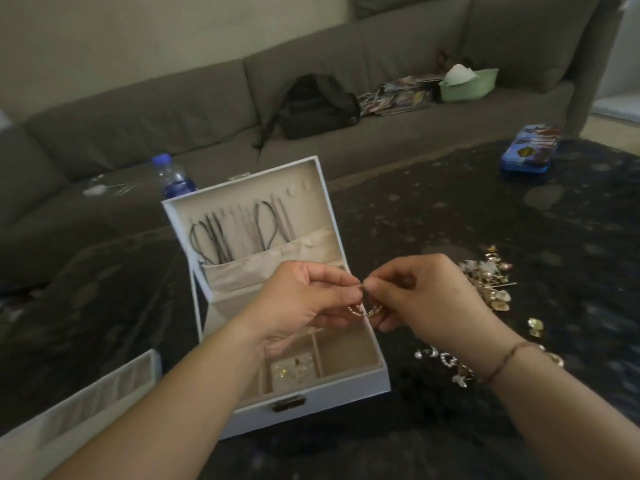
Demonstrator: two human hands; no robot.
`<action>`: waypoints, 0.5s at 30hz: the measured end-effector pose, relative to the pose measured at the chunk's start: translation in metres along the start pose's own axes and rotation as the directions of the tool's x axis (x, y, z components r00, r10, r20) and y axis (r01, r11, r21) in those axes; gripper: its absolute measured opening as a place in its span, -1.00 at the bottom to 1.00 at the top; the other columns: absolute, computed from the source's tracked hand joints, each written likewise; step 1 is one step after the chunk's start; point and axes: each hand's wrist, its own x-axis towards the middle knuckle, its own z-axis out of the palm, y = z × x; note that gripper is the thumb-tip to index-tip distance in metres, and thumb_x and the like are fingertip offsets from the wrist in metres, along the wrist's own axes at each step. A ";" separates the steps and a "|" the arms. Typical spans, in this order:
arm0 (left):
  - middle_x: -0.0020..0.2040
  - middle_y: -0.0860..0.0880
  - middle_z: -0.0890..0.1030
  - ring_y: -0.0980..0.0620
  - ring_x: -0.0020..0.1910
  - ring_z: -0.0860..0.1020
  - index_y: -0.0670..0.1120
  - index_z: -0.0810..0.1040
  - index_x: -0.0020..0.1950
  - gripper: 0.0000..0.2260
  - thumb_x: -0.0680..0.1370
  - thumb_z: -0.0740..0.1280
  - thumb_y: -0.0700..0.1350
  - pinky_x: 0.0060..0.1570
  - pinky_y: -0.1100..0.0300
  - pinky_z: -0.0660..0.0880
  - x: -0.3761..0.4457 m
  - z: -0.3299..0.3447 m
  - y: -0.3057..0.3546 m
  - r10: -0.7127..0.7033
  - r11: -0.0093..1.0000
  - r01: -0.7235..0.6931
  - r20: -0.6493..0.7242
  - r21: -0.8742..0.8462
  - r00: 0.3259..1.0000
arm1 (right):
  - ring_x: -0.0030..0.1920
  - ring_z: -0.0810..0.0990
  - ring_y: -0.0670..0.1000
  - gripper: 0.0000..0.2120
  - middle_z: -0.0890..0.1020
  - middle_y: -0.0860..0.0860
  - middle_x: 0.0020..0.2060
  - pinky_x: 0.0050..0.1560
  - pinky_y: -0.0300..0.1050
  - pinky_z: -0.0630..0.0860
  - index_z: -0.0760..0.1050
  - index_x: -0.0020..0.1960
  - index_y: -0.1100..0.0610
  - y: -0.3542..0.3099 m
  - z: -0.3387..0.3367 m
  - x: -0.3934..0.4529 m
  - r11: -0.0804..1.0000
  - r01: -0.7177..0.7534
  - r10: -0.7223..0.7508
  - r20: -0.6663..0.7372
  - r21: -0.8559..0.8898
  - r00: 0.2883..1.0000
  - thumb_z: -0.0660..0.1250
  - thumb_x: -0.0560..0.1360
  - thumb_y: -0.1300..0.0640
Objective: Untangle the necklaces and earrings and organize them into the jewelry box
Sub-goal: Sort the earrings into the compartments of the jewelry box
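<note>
Left hand (304, 299) and right hand (426, 299): raised above box (346, 389), fingertips meeting; thumb and forefinger of each pinched on one small gold earring (365, 310), beaded loop dangling below the pinch.
Box: white, beige lining, standing open on dark table (450, 216) with latch toward viewer. Lid (325, 202) upright; dark cords (221, 237) hung inside it, ends tucked in a fabric pocket (263, 271). Base divided into compartments; near middle one holding small glittering pieces (294, 370), type unclear.
Tray (86, 407): beige-lined, lying left of box, apart from it.
Pile (491, 282): tangled gold jewelry on table, right of the hands. Loose pieces (446, 363) nearer, partly under right wrist.
Bracelet (516, 355): thin, on right wrist.
Bottle (173, 178): clear, blue cap, behind box.
Tin (528, 150): blue, far right of table.
Sofa (138, 109): grey, with black backpack (318, 105) and green basin (467, 86).
</note>
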 end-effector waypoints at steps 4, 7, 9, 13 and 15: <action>-0.23 -0.17 0.71 0.00 -0.35 0.68 -0.19 0.66 -0.08 -0.89 0.43 0.48 -0.32 -0.35 0.23 0.61 0.009 -0.041 -0.004 0.006 0.996 0.008 -0.141 0.094 0.990 | -0.38 0.63 -0.20 -0.94 0.67 -0.08 -0.35 -0.31 -0.23 0.53 0.59 -0.06 -0.10 -0.004 0.012 0.010 0.987 0.055 -0.073 -0.113 -0.148 0.991 0.34 0.53 -0.03; -0.22 -0.17 0.71 -0.04 -0.29 0.69 -0.14 0.66 -0.13 -0.90 0.44 0.52 -0.30 -0.22 0.12 0.65 0.032 -0.055 -0.015 0.045 0.937 0.027 -0.197 0.349 0.979 | -0.37 0.63 -0.17 -0.92 0.66 -0.11 -0.33 -0.36 -0.23 0.51 0.59 -0.09 -0.12 -0.004 0.010 0.016 0.973 0.076 -0.118 -0.189 -0.219 0.975 0.33 0.53 -0.07; -0.25 -0.10 0.72 -0.06 -0.24 0.70 -0.05 0.68 -0.19 -0.88 0.43 0.54 -0.26 -0.13 0.07 0.66 0.048 -0.052 -0.022 0.080 0.855 0.016 -0.162 0.519 0.984 | -0.34 0.63 -0.15 -0.90 0.65 -0.13 -0.29 -0.36 -0.27 0.52 0.59 -0.05 -0.11 -0.003 0.010 0.020 0.957 0.081 -0.140 -0.199 -0.279 0.970 0.32 0.52 -0.09; -0.21 0.11 0.69 0.12 -0.18 0.65 0.08 0.71 -0.14 -0.95 0.45 0.52 -0.07 -0.06 0.17 0.61 0.068 -0.035 -0.032 0.217 0.532 -0.027 -0.105 0.846 0.971 | -0.22 0.59 -0.21 -0.83 0.62 -0.19 -0.24 -0.18 -0.23 0.57 0.58 0.00 -0.12 0.000 0.000 0.024 0.868 0.094 -0.197 -0.164 -0.488 0.967 0.31 0.50 -0.16; -0.12 0.14 0.70 0.13 -0.11 0.64 0.11 0.72 -0.04 -0.91 0.49 0.47 -0.06 0.02 0.10 0.61 0.070 -0.028 -0.033 0.248 0.416 -0.057 -0.053 0.907 0.967 | -0.21 0.59 -0.20 -0.80 0.63 -0.20 -0.25 -0.12 -0.13 0.60 0.59 0.01 -0.11 0.003 -0.010 0.025 0.850 0.067 -0.185 -0.177 -0.522 0.967 0.31 0.49 -0.18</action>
